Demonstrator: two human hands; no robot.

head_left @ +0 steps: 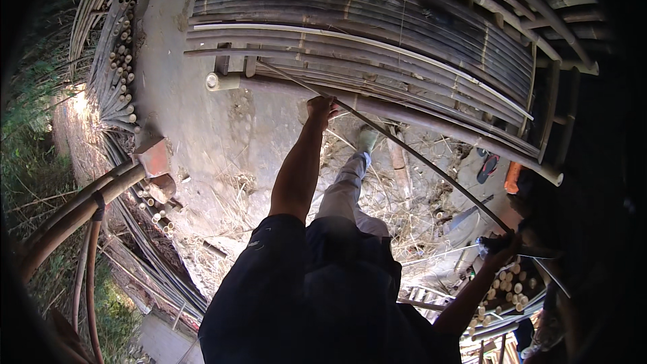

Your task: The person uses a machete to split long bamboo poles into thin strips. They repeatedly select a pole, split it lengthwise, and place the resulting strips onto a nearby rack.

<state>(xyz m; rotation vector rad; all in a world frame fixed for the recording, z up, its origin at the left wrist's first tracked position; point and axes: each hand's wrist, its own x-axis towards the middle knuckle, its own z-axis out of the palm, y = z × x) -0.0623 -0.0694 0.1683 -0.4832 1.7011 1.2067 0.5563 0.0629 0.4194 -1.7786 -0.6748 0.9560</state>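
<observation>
A long, thin bamboo strip [431, 166] runs slantwise in front of me, from the slatted bamboo platform [404, 47] down to the lower right. My left hand [323, 106] is closed around it near its far end, just short of the platform's thick front pole [418, 114]. At the near end, my right hand [500, 249] is closed on the strip in shadow. Beside that hand a narrow, pale, blade-like piece [552, 278] sticks out; whether the hand holds it too cannot be made out.
Bundled bamboo poles [121, 61] lie at the far left. Cut pole ends [512, 286] are stacked below my right hand. Shavings [418, 222] litter the ground around my feet. A dark sandal [486, 168] lies right of centre. Curved poles [81, 219] and a reddish block [153, 158] stand left.
</observation>
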